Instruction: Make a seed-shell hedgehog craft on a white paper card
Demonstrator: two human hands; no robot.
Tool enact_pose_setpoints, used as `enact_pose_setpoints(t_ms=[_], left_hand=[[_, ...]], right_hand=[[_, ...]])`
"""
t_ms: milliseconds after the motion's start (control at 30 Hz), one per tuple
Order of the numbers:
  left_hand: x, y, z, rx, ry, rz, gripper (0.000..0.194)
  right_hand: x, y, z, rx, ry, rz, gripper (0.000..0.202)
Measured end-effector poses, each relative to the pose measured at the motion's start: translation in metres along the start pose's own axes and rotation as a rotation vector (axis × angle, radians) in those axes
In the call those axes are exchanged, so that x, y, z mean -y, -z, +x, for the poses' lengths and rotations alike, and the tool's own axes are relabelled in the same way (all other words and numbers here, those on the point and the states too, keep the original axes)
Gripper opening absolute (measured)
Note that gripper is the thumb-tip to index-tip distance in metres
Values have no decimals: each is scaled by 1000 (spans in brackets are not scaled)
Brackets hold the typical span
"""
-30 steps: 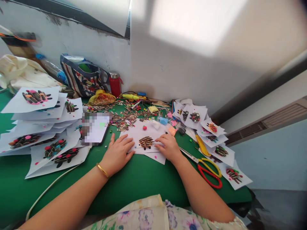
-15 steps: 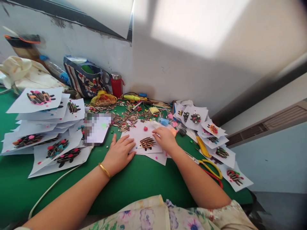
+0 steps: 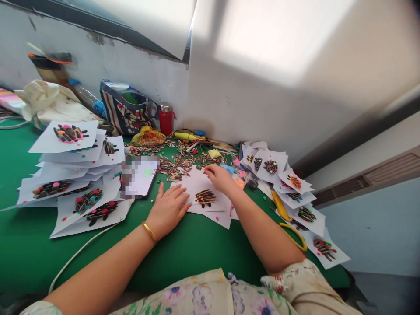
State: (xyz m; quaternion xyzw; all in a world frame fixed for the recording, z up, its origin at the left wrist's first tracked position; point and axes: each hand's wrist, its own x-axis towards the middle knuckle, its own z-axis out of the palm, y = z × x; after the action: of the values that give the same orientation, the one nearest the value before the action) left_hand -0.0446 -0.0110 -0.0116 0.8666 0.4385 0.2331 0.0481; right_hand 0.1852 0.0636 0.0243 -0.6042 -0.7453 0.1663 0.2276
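Spread flat, my left hand (image 3: 169, 210) rests on the left edge of a white paper sheet (image 3: 193, 181) and the green tabletop. On that sheet is a hedgehog figure (image 3: 205, 197) with a back of striped sunflower seeds and small dark feet. My right hand (image 3: 220, 179) is over the sheet's upper right, thumb and fingertips pinched at a small red clay ball (image 3: 205, 171), partly hidden by the fingers. More white paper with pink dots (image 3: 220, 218) lies beneath the sheet.
Stacked seed pictures stand at left (image 3: 78, 175) and right (image 3: 305, 214). A phone (image 3: 141, 177) lies beside the left stack. Loose sunflower seeds (image 3: 177, 164) are scattered behind the sheet. Yellow-handled scissors (image 3: 300, 236) lie near my right forearm. A red flask (image 3: 166, 120) stands by the wall.
My right hand has moved from beside the hedgehog up to the red clay ball and now pinches it. My left hand stays flat. The view has shifted slightly.
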Motion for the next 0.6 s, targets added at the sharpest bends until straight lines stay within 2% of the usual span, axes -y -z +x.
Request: enact_pose_setpoints(t_ms=[100,200,300,367,467,600], left_hand=[[-3,5,9,-68,43,-70,30],[-12,12,21,-111,89,-201,36],[-25,17,30,-100,116,-307,24],[-32,17,32,-115,97,-346,19],[-34,14,31,-123,63,-345,19],[-22,12,31,-79,34,-163,19]], right_hand=[[8,4,-15,33,-14,247,23],[22,4,-39,124,-87,732,19],[32,3,-63,235,-122,935,24],[34,2,-74,239,-142,1011,27],[26,3,-82,177,-175,1018,30],[5,4,-85,37,-203,955,32]])
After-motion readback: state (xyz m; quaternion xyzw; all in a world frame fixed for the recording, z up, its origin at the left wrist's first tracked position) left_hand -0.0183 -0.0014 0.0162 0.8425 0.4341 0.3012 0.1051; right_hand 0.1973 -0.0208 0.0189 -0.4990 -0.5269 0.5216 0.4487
